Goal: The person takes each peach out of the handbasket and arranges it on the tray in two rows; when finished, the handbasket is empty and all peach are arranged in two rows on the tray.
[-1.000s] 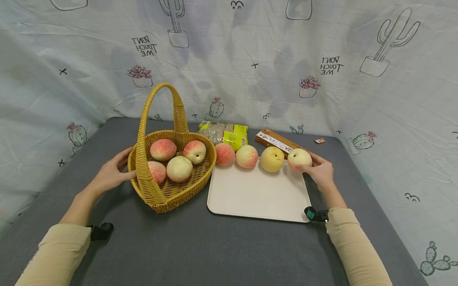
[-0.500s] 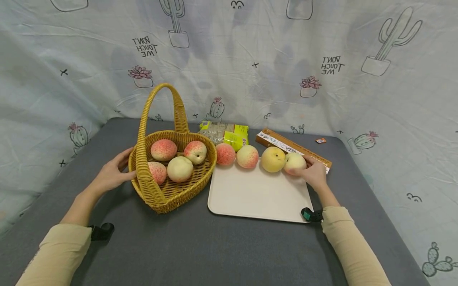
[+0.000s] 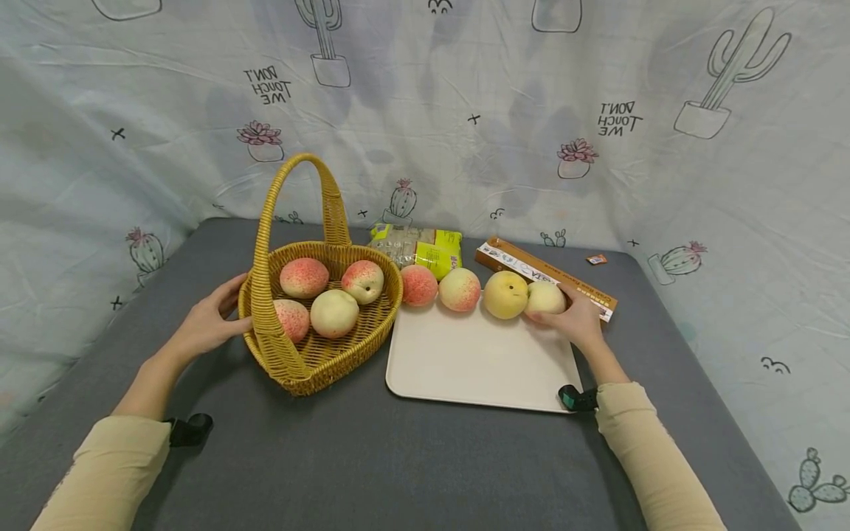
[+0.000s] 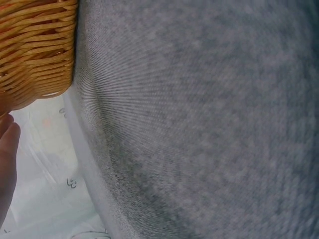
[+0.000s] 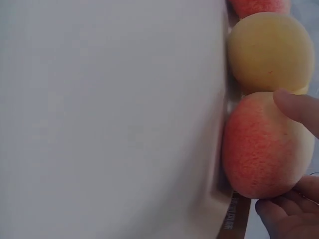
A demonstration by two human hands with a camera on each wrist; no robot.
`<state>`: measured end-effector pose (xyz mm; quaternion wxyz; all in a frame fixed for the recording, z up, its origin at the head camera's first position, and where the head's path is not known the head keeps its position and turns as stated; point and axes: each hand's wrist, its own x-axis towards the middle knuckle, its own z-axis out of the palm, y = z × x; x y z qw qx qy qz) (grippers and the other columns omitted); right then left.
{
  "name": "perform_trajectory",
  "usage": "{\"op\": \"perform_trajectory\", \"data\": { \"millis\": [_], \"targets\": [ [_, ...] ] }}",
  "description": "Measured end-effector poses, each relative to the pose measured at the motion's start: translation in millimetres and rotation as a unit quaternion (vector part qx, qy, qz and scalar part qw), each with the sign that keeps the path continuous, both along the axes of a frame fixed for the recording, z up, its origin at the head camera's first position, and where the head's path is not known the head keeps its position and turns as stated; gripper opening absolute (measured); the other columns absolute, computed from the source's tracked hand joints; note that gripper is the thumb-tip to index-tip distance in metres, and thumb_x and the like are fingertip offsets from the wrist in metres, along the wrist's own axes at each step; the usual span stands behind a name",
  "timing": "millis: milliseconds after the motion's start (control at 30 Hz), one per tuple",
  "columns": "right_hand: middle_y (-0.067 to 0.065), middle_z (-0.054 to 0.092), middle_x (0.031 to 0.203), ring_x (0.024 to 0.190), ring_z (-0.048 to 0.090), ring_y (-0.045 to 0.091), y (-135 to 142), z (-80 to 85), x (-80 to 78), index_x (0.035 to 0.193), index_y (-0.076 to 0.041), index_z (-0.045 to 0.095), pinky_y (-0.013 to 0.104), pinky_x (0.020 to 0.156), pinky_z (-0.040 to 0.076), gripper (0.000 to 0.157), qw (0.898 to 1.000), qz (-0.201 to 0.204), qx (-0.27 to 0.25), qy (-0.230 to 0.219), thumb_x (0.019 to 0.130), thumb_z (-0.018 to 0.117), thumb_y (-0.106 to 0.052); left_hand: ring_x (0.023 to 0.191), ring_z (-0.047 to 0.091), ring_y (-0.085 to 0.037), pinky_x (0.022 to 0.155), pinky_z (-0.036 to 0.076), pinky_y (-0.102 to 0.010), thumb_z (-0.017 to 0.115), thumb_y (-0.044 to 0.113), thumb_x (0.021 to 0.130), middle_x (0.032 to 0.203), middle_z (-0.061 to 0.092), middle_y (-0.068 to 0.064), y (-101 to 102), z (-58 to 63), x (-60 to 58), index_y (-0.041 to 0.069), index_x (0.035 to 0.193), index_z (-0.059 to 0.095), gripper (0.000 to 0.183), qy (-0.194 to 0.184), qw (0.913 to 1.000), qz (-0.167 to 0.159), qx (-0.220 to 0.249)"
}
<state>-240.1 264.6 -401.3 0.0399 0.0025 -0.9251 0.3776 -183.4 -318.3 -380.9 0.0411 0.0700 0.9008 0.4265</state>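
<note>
A golden wicker basket [image 3: 319,369] with a tall arched handle stands at the left, several peaches [image 3: 334,313] inside. My left hand [image 3: 209,317] rests against its outer left side, thumb apart from the fingers. Only part of that hand shows in the left wrist view, beside the woven wall [image 4: 37,55]. With thumb and fingers, my right hand [image 3: 579,321] grips a pale peach [image 3: 544,299] at the cream tray's [image 3: 478,361] back right corner. In the right wrist view this peach [image 5: 261,149] shows a red blush and touches a yellow peach [image 5: 269,52].
Along the tray's back edge sit a red peach [image 3: 419,286], a blushed peach [image 3: 459,290] and the yellow peach. Behind them lie a yellow-green packet [image 3: 425,247] and a long brown box [image 3: 518,258]. A small orange wrapper [image 3: 596,259] lies farther right.
My right hand has moved left with the peach, bringing it against the yellow one and uncovering more of the brown box. The left hand and basket have stayed put.
</note>
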Motion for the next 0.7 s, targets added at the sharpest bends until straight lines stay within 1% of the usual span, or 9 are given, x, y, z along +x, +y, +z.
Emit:
{"op": "perform_trajectory", "data": {
  "millis": [233, 400, 533, 633, 700],
  "targets": [
    [0.033, 0.048, 0.134, 0.116, 0.051, 0.045, 0, 8.3, 3.0, 0.146, 0.008, 0.037, 0.056, 0.091, 0.048, 0.087, 1.000, 0.009, 0.017, -0.008, 0.080, 0.080, -0.028, 0.138, 0.020, -0.053, 0.107, 0.027, -0.065, 0.067, 0.019, 0.094, 0.155, 0.012, -0.034, 0, 0.0, 0.1, -0.001, 0.156, 0.003, 0.091, -0.004, 1.0000, 0.002, 0.001],
    [0.033, 0.047, 0.136, 0.120, 0.050, 0.046, -1, 16.9, 5.1, 0.144, 0.010, 0.038, 0.055, 0.096, 0.047, 0.083, 1.000, -0.004, -0.001, -0.008, 0.080, 0.080, -0.023, 0.138, 0.020, -0.053, 0.107, 0.027, -0.065, 0.067, 0.018, 0.094, 0.155, 0.012, -0.034, 0, 0.0, 0.0, -0.001, 0.155, 0.004, 0.090, -0.003, 1.0000, 0.001, 0.002],
    [0.031, 0.043, 0.142, 0.129, 0.043, 0.046, -5, 24.0, 5.1, 0.145, 0.009, 0.038, 0.054, 0.104, 0.042, 0.081, 1.000, -0.010, -0.017, 0.000, 0.082, 0.079, -0.020, 0.138, 0.021, -0.053, 0.107, 0.027, -0.065, 0.067, 0.018, 0.094, 0.155, 0.012, -0.034, 0, 0.0, 0.2, -0.001, 0.155, 0.004, 0.090, -0.001, 1.0000, 0.001, 0.002],
    [0.028, 0.039, 0.146, 0.134, 0.037, 0.044, -12, 28.8, 4.4, 0.146, 0.009, 0.037, 0.050, 0.109, 0.038, 0.081, 0.999, 0.001, -0.034, 0.010, 0.082, 0.079, -0.018, 0.138, 0.021, -0.053, 0.107, 0.027, -0.065, 0.067, 0.018, 0.094, 0.154, 0.013, -0.034, 0, 0.1, 0.6, -0.002, 0.155, 0.004, 0.090, 0.000, 1.0000, 0.002, 0.001],
    [0.028, 0.039, 0.147, 0.135, 0.037, 0.043, -19, 31.5, 4.1, 0.145, 0.009, 0.038, 0.047, 0.111, 0.037, 0.081, 0.999, 0.009, -0.040, 0.014, 0.082, 0.080, -0.018, 0.138, 0.021, -0.053, 0.107, 0.027, -0.065, 0.067, 0.019, 0.094, 0.154, 0.013, -0.034, 0, 0.1, 1.0, -0.002, 0.155, 0.004, 0.090, 0.001, 1.0000, 0.003, 0.001]
  ]
}}
